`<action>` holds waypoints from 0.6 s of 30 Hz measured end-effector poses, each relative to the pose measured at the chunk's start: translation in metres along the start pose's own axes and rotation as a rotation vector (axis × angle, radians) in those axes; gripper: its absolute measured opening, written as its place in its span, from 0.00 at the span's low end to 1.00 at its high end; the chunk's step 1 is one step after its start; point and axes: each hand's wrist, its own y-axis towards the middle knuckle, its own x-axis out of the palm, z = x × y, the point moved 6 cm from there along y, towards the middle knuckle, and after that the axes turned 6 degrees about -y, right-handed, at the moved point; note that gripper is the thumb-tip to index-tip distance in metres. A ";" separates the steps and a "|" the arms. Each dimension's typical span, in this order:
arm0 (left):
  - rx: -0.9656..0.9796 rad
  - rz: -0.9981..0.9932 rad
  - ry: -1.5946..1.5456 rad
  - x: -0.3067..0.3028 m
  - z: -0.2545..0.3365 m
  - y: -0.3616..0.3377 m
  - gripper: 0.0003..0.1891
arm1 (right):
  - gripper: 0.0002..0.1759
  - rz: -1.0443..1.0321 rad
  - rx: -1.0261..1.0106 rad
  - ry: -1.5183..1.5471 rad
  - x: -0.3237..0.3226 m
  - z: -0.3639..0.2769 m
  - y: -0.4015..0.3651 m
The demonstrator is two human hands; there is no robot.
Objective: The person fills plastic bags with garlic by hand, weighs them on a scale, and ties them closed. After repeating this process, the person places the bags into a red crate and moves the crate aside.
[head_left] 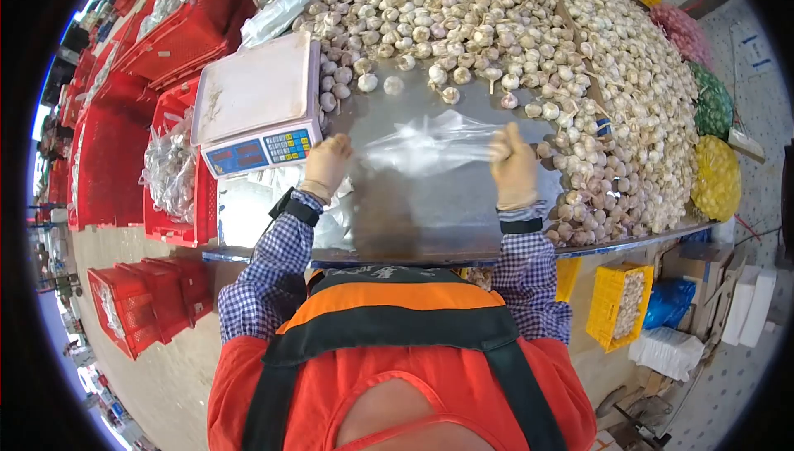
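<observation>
A clear plastic bag (426,143) is stretched between my two gloved hands over a bare metal tabletop (430,211). My left hand (327,166) grips the bag's left edge, close to the front corner of a weighing scale (258,108). My right hand (513,166) grips the bag's right edge, beside the edge of a large heap of garlic bulbs (463,21). The bag looks empty. Loose bulbs lie just beyond it.
Red plastic crates (178,29) stand to the left, one holding clear bags (169,170). A wooden divider (562,17) splits the garlic heap. Coloured mesh sacks (715,178) sit at the right end. A yellow crate (620,302) stands on the floor.
</observation>
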 end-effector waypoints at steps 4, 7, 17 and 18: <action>0.463 0.143 -0.070 -0.015 0.141 0.007 0.20 | 0.13 0.138 -0.315 -1.244 0.077 -0.004 -0.025; 0.526 -0.084 0.096 0.006 0.176 0.011 0.18 | 0.16 -0.123 -0.219 -1.348 0.122 0.004 -0.048; -0.073 -0.213 -0.756 0.011 0.097 0.006 0.11 | 0.13 0.126 -0.306 -2.115 -0.011 -0.058 -0.029; 0.054 -0.100 -0.829 0.006 0.096 0.007 0.13 | 0.12 0.057 -0.287 -1.894 -0.015 -0.055 -0.037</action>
